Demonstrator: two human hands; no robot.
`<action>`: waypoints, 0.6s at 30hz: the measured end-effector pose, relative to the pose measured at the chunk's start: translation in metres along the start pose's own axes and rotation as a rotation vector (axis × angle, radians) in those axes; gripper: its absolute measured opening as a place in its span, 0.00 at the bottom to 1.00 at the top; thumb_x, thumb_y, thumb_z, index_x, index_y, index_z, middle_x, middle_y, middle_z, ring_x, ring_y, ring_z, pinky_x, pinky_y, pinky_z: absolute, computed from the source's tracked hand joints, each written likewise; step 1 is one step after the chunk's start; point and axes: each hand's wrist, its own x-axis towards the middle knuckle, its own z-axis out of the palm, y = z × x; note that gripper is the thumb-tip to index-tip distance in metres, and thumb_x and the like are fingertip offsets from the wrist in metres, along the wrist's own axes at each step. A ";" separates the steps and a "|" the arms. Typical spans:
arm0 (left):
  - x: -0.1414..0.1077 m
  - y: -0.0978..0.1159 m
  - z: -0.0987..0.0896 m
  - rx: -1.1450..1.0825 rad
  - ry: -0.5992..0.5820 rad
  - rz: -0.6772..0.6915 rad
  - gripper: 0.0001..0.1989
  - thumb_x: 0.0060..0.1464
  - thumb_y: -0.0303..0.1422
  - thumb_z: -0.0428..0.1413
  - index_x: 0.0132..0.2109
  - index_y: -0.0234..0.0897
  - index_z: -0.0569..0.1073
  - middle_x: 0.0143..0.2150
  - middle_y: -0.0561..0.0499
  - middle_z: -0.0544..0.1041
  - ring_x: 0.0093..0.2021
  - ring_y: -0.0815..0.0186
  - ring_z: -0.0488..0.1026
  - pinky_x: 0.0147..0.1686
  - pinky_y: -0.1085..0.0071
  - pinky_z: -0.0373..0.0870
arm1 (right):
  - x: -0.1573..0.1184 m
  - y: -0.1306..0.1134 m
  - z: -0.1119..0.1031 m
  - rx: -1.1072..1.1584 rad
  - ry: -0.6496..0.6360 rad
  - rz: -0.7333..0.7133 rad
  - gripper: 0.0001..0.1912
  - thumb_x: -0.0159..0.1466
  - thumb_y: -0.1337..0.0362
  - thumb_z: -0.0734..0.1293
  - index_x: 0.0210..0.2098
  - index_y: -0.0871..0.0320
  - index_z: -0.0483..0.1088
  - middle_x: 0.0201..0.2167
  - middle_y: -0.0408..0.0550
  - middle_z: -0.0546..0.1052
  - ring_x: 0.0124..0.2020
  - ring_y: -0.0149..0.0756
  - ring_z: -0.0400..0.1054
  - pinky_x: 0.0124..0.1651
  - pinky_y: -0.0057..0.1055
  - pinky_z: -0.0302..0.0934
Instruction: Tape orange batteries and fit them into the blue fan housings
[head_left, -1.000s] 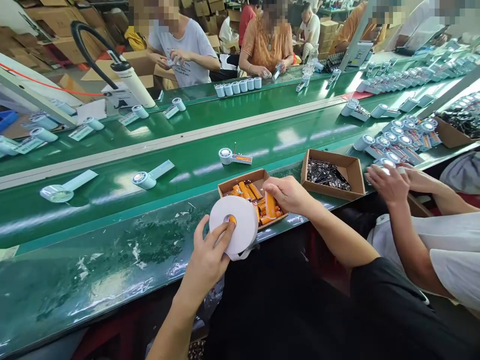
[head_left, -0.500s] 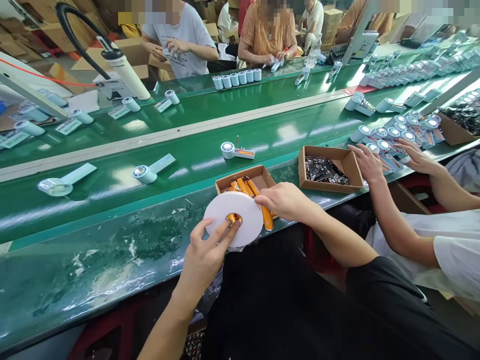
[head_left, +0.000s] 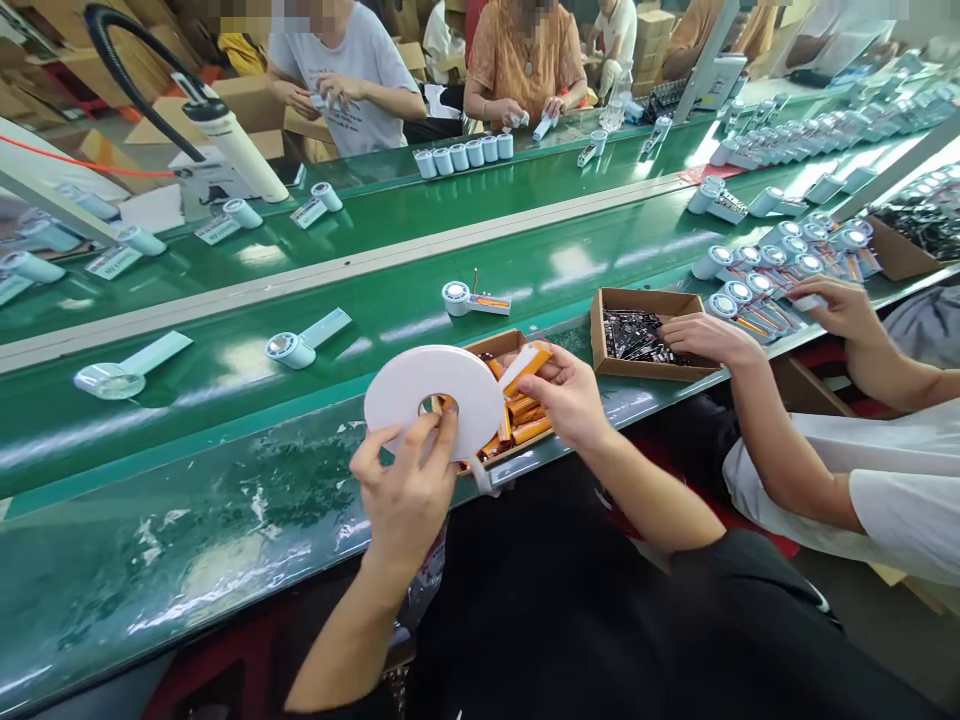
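Observation:
My left hand grips a flat white roll of tape by its centre hole, with fingers hooked inside. A loose end of tape hangs from the roll's lower right. Just right of the roll, my right hand pinches an orange cylindrical battery that carries a white strip along its upper side. Below the battery is a cardboard box with several more orange batteries in it. The roll hides the box's left part.
A green conveyor carries pale blue handheld fan bodies. To my right, a co-worker's hand reaches into a cardboard box of small black parts. Many fan units stand beyond. Several people sit across the line.
My right hand has lifted a battery with a white strip up beside the roll. The roll has moved left and tilted. The co-worker's hand has moved to the box of black parts.

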 end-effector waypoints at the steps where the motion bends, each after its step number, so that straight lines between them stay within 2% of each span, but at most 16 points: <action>1: -0.003 0.010 0.005 -0.033 0.028 -0.049 0.39 0.62 0.31 0.64 0.76 0.47 0.60 0.53 0.43 0.81 0.60 0.46 0.62 0.60 0.50 0.64 | 0.000 0.004 0.004 0.055 0.088 -0.038 0.25 0.57 0.53 0.80 0.50 0.53 0.76 0.50 0.50 0.84 0.49 0.45 0.80 0.56 0.44 0.76; 2: -0.007 0.020 0.010 -0.066 0.044 -0.076 0.38 0.62 0.34 0.64 0.76 0.44 0.61 0.51 0.42 0.81 0.59 0.47 0.64 0.60 0.49 0.64 | 0.003 0.004 0.003 0.081 0.143 -0.057 0.24 0.57 0.53 0.80 0.49 0.53 0.75 0.50 0.51 0.83 0.49 0.45 0.80 0.56 0.44 0.76; 4: -0.018 0.038 0.016 -0.142 0.015 -0.059 0.37 0.62 0.34 0.63 0.75 0.41 0.62 0.49 0.41 0.81 0.53 0.50 0.68 0.59 0.51 0.65 | 0.016 -0.007 -0.011 0.065 0.219 -0.124 0.22 0.56 0.54 0.80 0.46 0.53 0.75 0.47 0.50 0.84 0.48 0.45 0.80 0.54 0.43 0.77; 6: -0.023 0.046 0.018 -0.212 -0.098 0.011 0.35 0.60 0.31 0.63 0.73 0.41 0.66 0.49 0.43 0.81 0.51 0.53 0.70 0.58 0.54 0.67 | 0.037 -0.031 -0.038 0.028 0.337 -0.303 0.20 0.55 0.55 0.80 0.42 0.53 0.75 0.45 0.47 0.83 0.47 0.40 0.80 0.52 0.38 0.77; 8: -0.017 0.038 0.018 -0.251 -0.273 0.041 0.36 0.56 0.29 0.66 0.71 0.42 0.69 0.55 0.43 0.80 0.56 0.50 0.69 0.61 0.52 0.67 | 0.058 -0.053 -0.066 0.048 0.462 -0.507 0.19 0.57 0.52 0.78 0.42 0.52 0.75 0.48 0.46 0.82 0.48 0.36 0.79 0.52 0.34 0.76; 9: -0.009 0.027 0.018 -0.277 -0.371 0.044 0.38 0.54 0.31 0.68 0.71 0.43 0.69 0.59 0.43 0.79 0.60 0.47 0.68 0.64 0.48 0.66 | 0.065 -0.060 -0.075 0.054 0.449 -0.530 0.19 0.58 0.53 0.77 0.45 0.52 0.75 0.50 0.46 0.81 0.49 0.35 0.79 0.52 0.32 0.76; 11: 0.015 -0.007 0.022 -0.392 -0.561 0.077 0.41 0.50 0.38 0.72 0.70 0.45 0.70 0.64 0.43 0.76 0.68 0.43 0.62 0.68 0.44 0.62 | 0.067 -0.061 -0.085 0.023 0.326 -0.440 0.24 0.57 0.57 0.79 0.51 0.48 0.74 0.48 0.45 0.82 0.49 0.36 0.80 0.50 0.34 0.77; 13: 0.043 -0.050 0.030 -0.540 -0.685 0.086 0.36 0.53 0.47 0.69 0.67 0.47 0.73 0.64 0.45 0.76 0.70 0.47 0.62 0.69 0.49 0.62 | 0.053 -0.051 -0.085 -0.024 0.204 -0.327 0.29 0.55 0.61 0.80 0.54 0.41 0.72 0.44 0.41 0.83 0.46 0.39 0.81 0.46 0.39 0.79; 14: 0.058 -0.073 0.036 -0.550 -0.705 0.027 0.31 0.58 0.50 0.65 0.65 0.47 0.75 0.64 0.47 0.77 0.68 0.51 0.66 0.68 0.54 0.64 | 0.045 -0.044 -0.083 -0.046 0.162 -0.285 0.30 0.54 0.62 0.81 0.53 0.37 0.72 0.41 0.39 0.83 0.44 0.41 0.82 0.44 0.41 0.80; 16: 0.083 -0.118 0.050 -0.402 -0.675 -0.210 0.23 0.68 0.49 0.54 0.63 0.45 0.76 0.62 0.48 0.78 0.63 0.56 0.71 0.65 0.60 0.67 | 0.028 -0.032 -0.079 -0.082 0.119 -0.237 0.30 0.53 0.62 0.82 0.49 0.32 0.71 0.37 0.37 0.83 0.42 0.44 0.82 0.42 0.46 0.81; 18: 0.102 -0.160 0.067 -0.141 -0.606 -0.449 0.23 0.72 0.45 0.48 0.64 0.42 0.75 0.63 0.44 0.77 0.63 0.52 0.70 0.65 0.54 0.65 | 0.020 -0.025 -0.074 -0.116 0.136 -0.226 0.29 0.51 0.61 0.83 0.45 0.29 0.71 0.33 0.38 0.82 0.42 0.49 0.82 0.44 0.51 0.80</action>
